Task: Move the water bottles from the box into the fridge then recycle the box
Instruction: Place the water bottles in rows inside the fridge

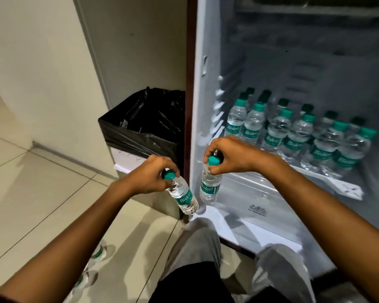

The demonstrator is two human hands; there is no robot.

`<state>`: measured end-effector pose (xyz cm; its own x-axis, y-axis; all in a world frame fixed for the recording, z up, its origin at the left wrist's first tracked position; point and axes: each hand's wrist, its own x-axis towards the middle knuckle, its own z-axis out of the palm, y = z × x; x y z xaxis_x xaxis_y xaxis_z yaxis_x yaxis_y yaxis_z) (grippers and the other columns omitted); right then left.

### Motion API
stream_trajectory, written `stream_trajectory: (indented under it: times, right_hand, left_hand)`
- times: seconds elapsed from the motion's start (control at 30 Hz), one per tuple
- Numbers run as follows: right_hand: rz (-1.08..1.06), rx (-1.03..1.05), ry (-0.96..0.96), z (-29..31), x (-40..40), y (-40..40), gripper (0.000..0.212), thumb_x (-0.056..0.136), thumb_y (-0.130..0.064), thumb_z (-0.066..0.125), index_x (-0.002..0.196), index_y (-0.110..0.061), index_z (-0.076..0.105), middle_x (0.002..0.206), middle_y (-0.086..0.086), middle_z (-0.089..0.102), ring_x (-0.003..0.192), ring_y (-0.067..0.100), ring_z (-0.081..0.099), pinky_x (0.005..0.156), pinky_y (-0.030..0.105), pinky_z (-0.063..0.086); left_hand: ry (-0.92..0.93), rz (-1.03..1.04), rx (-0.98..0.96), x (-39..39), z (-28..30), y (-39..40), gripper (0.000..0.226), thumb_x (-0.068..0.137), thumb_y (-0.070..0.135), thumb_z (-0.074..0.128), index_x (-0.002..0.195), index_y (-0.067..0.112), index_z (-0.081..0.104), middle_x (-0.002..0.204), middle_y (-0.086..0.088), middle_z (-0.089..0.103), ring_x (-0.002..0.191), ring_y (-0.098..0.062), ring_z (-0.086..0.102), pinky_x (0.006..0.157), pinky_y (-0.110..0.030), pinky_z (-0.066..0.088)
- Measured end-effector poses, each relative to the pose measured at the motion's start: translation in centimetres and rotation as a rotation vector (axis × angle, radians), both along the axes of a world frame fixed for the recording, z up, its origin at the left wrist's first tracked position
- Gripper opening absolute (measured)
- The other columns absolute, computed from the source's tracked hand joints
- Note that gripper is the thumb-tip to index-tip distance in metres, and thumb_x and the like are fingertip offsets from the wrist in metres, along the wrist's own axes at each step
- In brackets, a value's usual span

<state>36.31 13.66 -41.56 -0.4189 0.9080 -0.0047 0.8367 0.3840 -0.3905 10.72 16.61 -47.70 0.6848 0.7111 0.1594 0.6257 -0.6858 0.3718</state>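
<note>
Head view, fridge [208, 88]: open, rows of water bottles [293, 132] standing on its shelf.
Bin [140, 127]: black-lined, left of fridge.
Right hand [232, 156]: fingers pinching the cap of an upright bottle [209, 189] at the fridge's edge.
Left hand [151, 178]: gripping the neck of a tilted bottle [182, 196].

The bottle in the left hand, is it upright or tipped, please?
Tipped. The bottle in the left hand leans, its green cap up-left and its base lower right.
</note>
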Motion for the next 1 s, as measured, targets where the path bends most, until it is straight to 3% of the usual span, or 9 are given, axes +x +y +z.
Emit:
stream_trajectory:
  times: [0.2, 0.33, 0.43, 0.57, 0.73, 0.9, 1.0]
  right_hand:
    - [-0.097, 0.001, -0.006, 5.2, 4.0, -2.7, 0.021, 0.075, -0.016, 0.078, 0.095, -0.023, 0.073, 0.084, -0.012, 0.068, 0.073, -0.002, 0.063, 0.067, 0.013, 0.051]
    - [-0.169, 0.030, -0.002, 8.0, 6.4, -4.3, 0.021, 0.077, -0.013, 0.078, 0.094, -0.022, 0.073, 0.064, -0.020, 0.061, 0.056, -0.007, 0.054, 0.054, 0.008, 0.042]
    - [-0.199, 0.071, 0.002, 10.3, 8.0, -5.6, 0.019, 0.079, -0.009, 0.076, 0.095, -0.020, 0.072, 0.054, -0.027, 0.057, 0.050, -0.008, 0.052, 0.050, 0.008, 0.039]
    - [-0.251, 0.178, 0.028, 13.3, 10.1, -7.2, 0.021, 0.079, -0.010, 0.077, 0.096, -0.022, 0.073, 0.070, -0.014, 0.066, 0.060, -0.007, 0.058, 0.056, 0.010, 0.045]
    - [-0.281, 0.367, -0.074, 17.1, 12.6, -8.7, 0.024, 0.078, -0.013, 0.078, 0.099, -0.023, 0.072, 0.086, -0.009, 0.066, 0.068, -0.005, 0.059, 0.061, 0.009, 0.044]
    - [-0.331, 0.584, -0.214, 18.7, 14.1, -9.3, 0.026, 0.078, -0.011, 0.077, 0.101, -0.021, 0.070, 0.098, -0.005, 0.056, 0.073, 0.001, 0.049, 0.065, 0.004, 0.035]
    - [-0.391, 0.689, -0.219, 17.8, 14.7, -9.1, 0.025, 0.079, -0.008, 0.076, 0.101, -0.017, 0.070, 0.102, -0.002, 0.055, 0.082, 0.008, 0.047, 0.068, 0.010, 0.032]
  left_hand:
    - [-0.061, -0.158, 0.041, 5.1, 5.6, 0.2, 0.024, 0.071, 0.008, 0.075, 0.092, 0.020, 0.073, 0.088, 0.012, 0.063, 0.078, 0.001, 0.060, 0.068, -0.007, 0.043]
    - [-0.094, -0.246, 0.073, 8.5, 8.6, 0.3, 0.023, 0.071, 0.011, 0.077, 0.090, 0.024, 0.072, 0.089, 0.011, 0.064, 0.081, -0.005, 0.062, 0.071, -0.022, 0.053]
    - [-0.087, -0.308, 0.094, 10.8, 10.6, 0.6, 0.026, 0.071, 0.009, 0.077, 0.091, 0.026, 0.071, 0.091, 0.013, 0.062, 0.082, -0.005, 0.061, 0.069, -0.020, 0.052]
    - [-0.067, -0.361, 0.203, 13.1, 13.9, 1.3, 0.026, 0.072, 0.009, 0.077, 0.092, 0.026, 0.072, 0.090, 0.014, 0.061, 0.079, -0.004, 0.058, 0.067, -0.016, 0.046]
    - [-0.134, -0.377, 0.312, 15.1, 18.2, 2.2, 0.017, 0.077, 0.015, 0.078, 0.090, 0.024, 0.072, 0.092, 0.011, 0.060, 0.078, 0.000, 0.056, 0.065, -0.013, 0.041]
    - [-0.225, -0.351, 0.499, 17.4, 20.4, 2.2, 0.018, 0.076, 0.011, 0.079, 0.091, 0.020, 0.072, 0.096, 0.006, 0.060, 0.086, -0.011, 0.059, 0.073, -0.032, 0.052]
    - [-0.309, -0.335, 0.599, 18.7, 20.2, 1.9, 0.021, 0.074, 0.007, 0.079, 0.093, 0.015, 0.071, 0.098, 0.001, 0.059, 0.087, -0.017, 0.060, 0.072, -0.029, 0.049]
